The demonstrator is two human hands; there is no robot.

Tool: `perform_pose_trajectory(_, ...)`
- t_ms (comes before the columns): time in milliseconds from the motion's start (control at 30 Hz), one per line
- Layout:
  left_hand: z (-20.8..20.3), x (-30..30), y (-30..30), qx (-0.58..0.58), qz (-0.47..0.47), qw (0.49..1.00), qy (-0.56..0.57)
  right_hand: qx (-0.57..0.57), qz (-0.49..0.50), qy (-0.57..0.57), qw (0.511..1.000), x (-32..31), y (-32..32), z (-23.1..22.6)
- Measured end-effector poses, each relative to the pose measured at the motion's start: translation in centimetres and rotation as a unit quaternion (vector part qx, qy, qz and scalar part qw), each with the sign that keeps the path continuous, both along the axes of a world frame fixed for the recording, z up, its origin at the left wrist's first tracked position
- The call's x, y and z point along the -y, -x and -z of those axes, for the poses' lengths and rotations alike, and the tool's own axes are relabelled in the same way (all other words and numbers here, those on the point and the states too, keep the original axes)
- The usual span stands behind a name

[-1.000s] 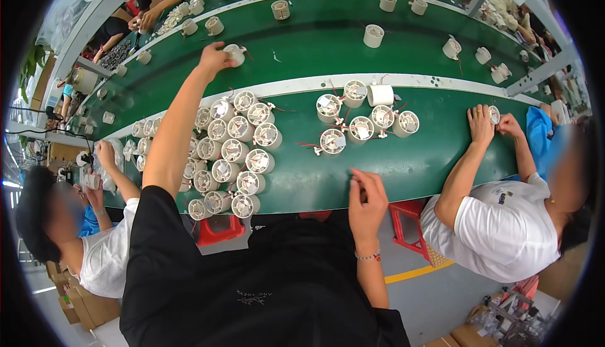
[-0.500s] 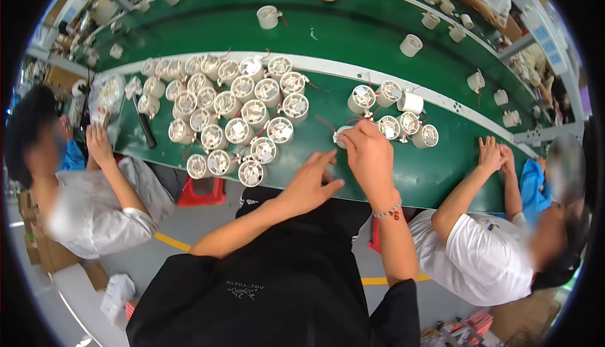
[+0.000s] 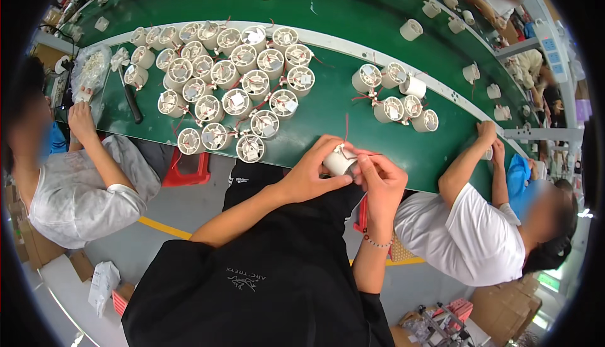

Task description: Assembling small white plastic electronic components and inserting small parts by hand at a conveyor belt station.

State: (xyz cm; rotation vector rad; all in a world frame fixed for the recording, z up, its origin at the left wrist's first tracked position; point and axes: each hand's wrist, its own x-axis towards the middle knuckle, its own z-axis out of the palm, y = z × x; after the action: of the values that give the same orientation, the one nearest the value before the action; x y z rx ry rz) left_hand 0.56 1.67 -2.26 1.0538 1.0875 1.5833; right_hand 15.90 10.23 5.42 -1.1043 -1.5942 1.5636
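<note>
A small white cylindrical fan [image 3: 339,163] with red wires lies on its side between my hands, just over the near table edge. My left hand [image 3: 310,175] wraps round its left side, thumb along the front. The fingers of my right hand [image 3: 382,179] close on its right end, where a red wire runs over them; their exact grip there is partly hidden. Another wire sticks up from the fan's top. To the left stand many similar white fans [image 3: 243,103] in a crowded group, open ends up. A smaller cluster of fans [image 3: 389,109] stands to the right.
A white rail [image 3: 328,41] divides the green table [image 3: 328,98] from a green belt [image 3: 353,10] carrying scattered fans. A black-handled tool [image 3: 132,102] and a bag of white parts [image 3: 92,68] lie at left. Co-workers sit on both sides, their hands at the table.
My right hand has drawn a fan back from the right cluster toward my body. My left hand, empty and spread before, now grips it too. The head view has shifted slightly.
</note>
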Motion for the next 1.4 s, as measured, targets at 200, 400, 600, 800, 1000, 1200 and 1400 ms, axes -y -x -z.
perform_pose_trajectory(200,-2.9,2.8,1.9,-0.064,0.149,0.982,0.097,0.021,-0.062,-0.036,0.997,2.0,-0.5,-1.6)
perform_pose_trajectory(400,-2.6,3.0,1.7,-0.085,0.153,0.984,0.035,0.047,-0.035,-0.077,0.995,3.6,-0.3,-1.1)
perform_pose_trajectory(600,-2.8,3.8,2.0,0.111,0.198,0.97,0.085,0.032,-0.007,-0.226,0.974,4.7,1.2,-1.9)
perform_pose_trajectory(800,-3.5,3.4,1.8,0.107,0.183,0.977,0.031,-0.059,0.055,-0.069,0.994,5.9,1.1,-2.8)
perform_pose_trajectory(1000,-3.7,3.2,1.5,0.093,0.145,0.985,-0.029,0.01,0.074,-0.085,0.994,6.7,0.9,-4.4)
perform_pose_trajectory(1200,-5.4,3.0,1.6,0.082,0.123,0.989,-0.023,0.12,0.039,-0.336,0.933,6.2,1.4,-6.2)
perform_pose_trajectory(1400,-6.2,3.2,1.5,0.01,0.078,0.996,-0.042,0.139,0.018,-0.4,0.906,5.9,1.4,-6.7)
